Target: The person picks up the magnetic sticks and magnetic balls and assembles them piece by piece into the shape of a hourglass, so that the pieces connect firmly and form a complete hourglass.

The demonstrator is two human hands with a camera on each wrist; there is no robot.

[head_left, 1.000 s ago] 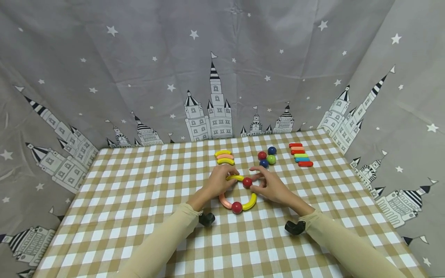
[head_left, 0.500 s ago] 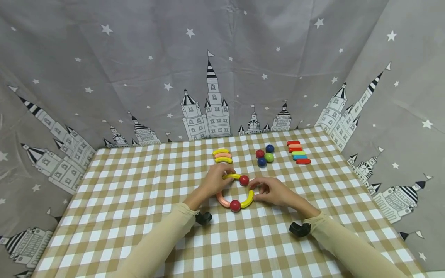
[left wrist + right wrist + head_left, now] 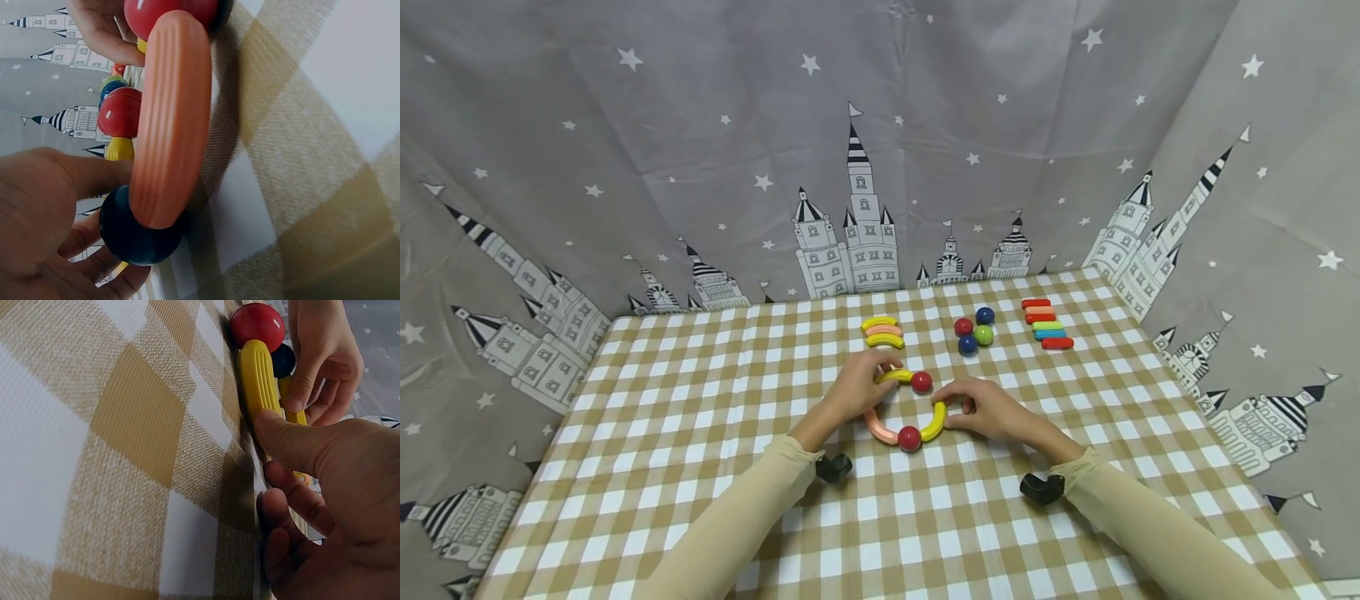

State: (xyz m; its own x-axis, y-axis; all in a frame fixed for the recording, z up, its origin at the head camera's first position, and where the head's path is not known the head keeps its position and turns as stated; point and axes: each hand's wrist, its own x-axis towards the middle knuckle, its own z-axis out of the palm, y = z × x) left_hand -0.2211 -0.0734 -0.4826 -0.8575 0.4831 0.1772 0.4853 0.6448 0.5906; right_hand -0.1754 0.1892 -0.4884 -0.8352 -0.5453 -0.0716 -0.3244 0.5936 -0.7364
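In the head view, curved toy sticks and balls lie in a ring with a gap on its right side. My left hand (image 3: 856, 385) pinches the far yellow curved stick (image 3: 897, 376), which ends at a red ball (image 3: 921, 382). Between thumb and index finger, my right hand (image 3: 988, 410) grips the near yellow curved stick (image 3: 936, 422). That stick meets another red ball (image 3: 909, 438), followed by an orange curved stick (image 3: 880, 428). A dark blue ball (image 3: 140, 231), hidden in the head view, joins the orange stick beside my left thumb.
Behind the ring lie three curved sticks (image 3: 883, 331). Farther right are a cluster of red, blue and green balls (image 3: 967, 344) and a row of short straight sticks (image 3: 1049, 334). A checked cloth (image 3: 700, 433) covers the table, and a grey castle curtain (image 3: 715, 200) stands behind.
My right hand has left the far red ball and moved nearer, taking hold of the near yellow curved stick. My left hand has stayed at the far yellow curved stick.
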